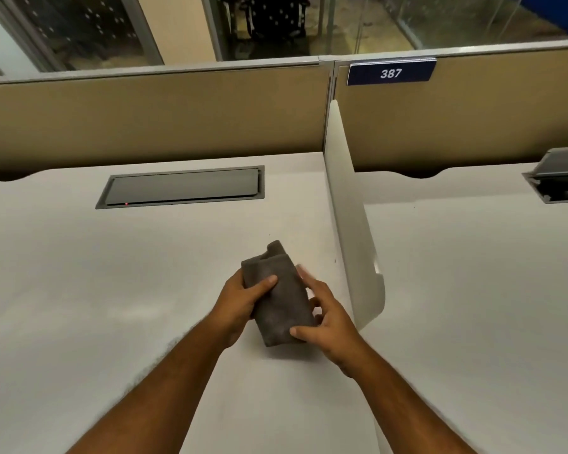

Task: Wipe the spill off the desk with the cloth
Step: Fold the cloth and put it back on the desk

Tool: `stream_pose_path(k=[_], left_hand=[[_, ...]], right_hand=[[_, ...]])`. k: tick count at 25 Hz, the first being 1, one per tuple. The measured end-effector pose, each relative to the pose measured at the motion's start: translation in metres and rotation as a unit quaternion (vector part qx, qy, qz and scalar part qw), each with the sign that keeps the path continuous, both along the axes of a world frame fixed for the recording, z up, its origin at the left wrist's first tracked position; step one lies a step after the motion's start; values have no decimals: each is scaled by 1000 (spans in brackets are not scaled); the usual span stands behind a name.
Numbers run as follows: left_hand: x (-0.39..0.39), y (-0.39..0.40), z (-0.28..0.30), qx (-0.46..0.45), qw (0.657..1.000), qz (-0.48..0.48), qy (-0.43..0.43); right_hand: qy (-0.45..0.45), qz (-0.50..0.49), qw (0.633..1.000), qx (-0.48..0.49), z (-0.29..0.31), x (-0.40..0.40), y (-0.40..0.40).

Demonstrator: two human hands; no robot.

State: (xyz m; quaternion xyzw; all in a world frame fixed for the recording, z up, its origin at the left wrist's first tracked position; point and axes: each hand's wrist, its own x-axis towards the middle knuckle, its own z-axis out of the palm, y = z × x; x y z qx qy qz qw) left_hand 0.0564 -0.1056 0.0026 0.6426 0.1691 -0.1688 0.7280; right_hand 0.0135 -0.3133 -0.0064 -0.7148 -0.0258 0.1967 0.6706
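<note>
- Cloth point(281, 298): dark grey, folded into a thick oblong pad, held between both hands over the right part of the tabletop point(112, 290), near the white side divider point(351, 224); whether its lower end touches the surface cannot be told.
- Left hand point(240, 303): closed on the cloth's left edge, thumb pressed across the top face, the other fingers hidden underneath.
- Right hand point(328, 326): fingers loosely spread along the cloth's right side, thumb tip pinching the near lower corner; the fingertips are blurred.
- No spill can be made out on the pale tabletop.
- A closed grey cable hatch point(181, 188) is set into the tabletop towards its far edge, well apart from the cloth, with a small red light at its near left corner.
- Behind the far edge stands a tan partition point(145, 119); a blue plate point(391, 73) reading 387 sits on the next panel to the right.
- Beyond the divider, the neighbouring desk point(473, 290) has a hatch point(561, 178) propped open.
</note>
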Motion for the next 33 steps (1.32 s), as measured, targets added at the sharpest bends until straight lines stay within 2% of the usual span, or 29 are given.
stream_pose_path(k=[3,5,7,11,12,14,15,17,18,19,20,24,29,33], left_hand=[[30,0,0,26,999,18,-28],[56,-3,1,73,996,-18,-50],[85,-12,1,97,991,-45,-74],[143,-32,5,90,991,-7,-96],[151,-36,3,114,987,-7,-114],[155,-40,-10,221,958,-62,-171],[153,-40,-21,295,925,-131,-199],[141,-38,-45,430,829,-275,-229],[136,-37,-57,469,795,-309,-229],[133,-36,-65,496,777,-317,-223],[131,-36,-69,511,769,-315,-219],[131,-40,-65,527,758,-320,-213],[112,-24,-51,510,782,-291,-209],[71,-18,-40,509,801,-245,-200]], right_hand=[[71,-103,992,34,-6,12,11],[76,-146,986,1,-8,26,18],[37,-205,977,-50,-8,48,25],[-45,-318,945,-61,-2,109,36],[-58,-325,939,-98,-4,123,38],[-62,-293,925,-232,-12,140,38],[-42,-274,917,-287,-15,146,38],[-20,-200,897,-393,-24,151,34],[-47,-141,868,-474,-28,151,31],[-75,-84,832,-543,-32,151,29],[-91,-51,816,-568,-34,150,27],[-68,-26,820,-568,-32,149,27],[-63,-18,839,-540,-21,138,25],[-61,-5,829,-555,-16,106,27]])
